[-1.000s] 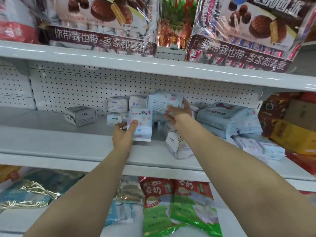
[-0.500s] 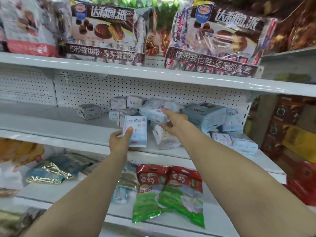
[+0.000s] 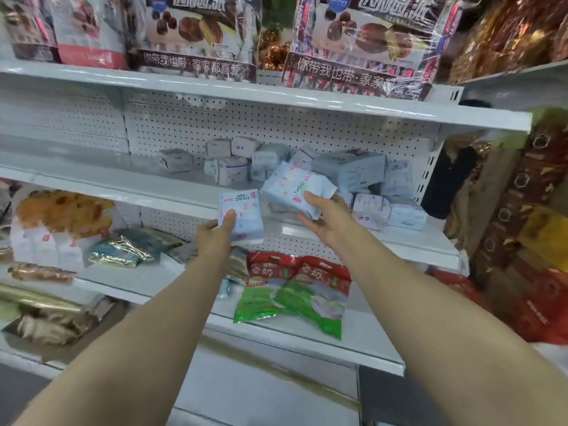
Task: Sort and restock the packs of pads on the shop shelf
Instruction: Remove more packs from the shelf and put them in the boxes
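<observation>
- Far L on mid shelf (image 3: 123, 176): small grey box (image 3: 175, 159) alone; more small packs (image 3: 229, 162) stacked by the pegboard back.
- L hand (image 3: 215, 238): thumb on front, fingers behind, pinching white-blue pad pack (image 3: 244, 215). Long axis upright, print faces cam, held in front of the shelf's near edge.
- R hand (image 3: 329, 219): thumb on top, fingers curled under bigger pad pack (image 3: 295, 186). Long axis across, tipped down to R, over the near edge.
- Behind/R: blue bulk pack (image 3: 350, 170), loose packs (image 3: 372, 207).
- Below: green-red pouches (image 3: 292, 290).
- Top: choc pie boxes (image 3: 199, 35), "你带我也带·家家都喜爱".
</observation>
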